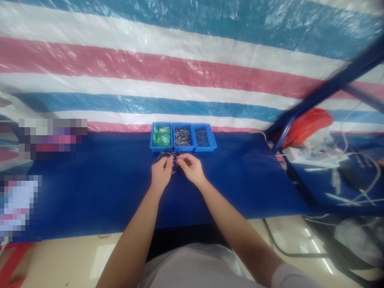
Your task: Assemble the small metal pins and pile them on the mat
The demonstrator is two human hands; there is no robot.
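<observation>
My left hand (162, 172) and my right hand (191, 168) are close together over the blue table, just in front of three blue bins. Both hands have their fingers pinched, and what they hold is too small to make out. Thin dark metal pieces (168, 154) lie in a loose pile beyond my fingertips. In the left bin (152, 149) are green plastic packets (162, 135). Many short metal pins (182, 137) fill the middle bin (183, 149). Fewer thin pins (202, 138) are scattered in the right bin (212, 141).
A striped plastic sheet (180, 68) hangs behind the blue table (240, 172). To the right, past a blue metal frame (318, 96), are a red bag (309, 124), a white power strip (315, 157) and loose cables. Pixelated areas cover the left side.
</observation>
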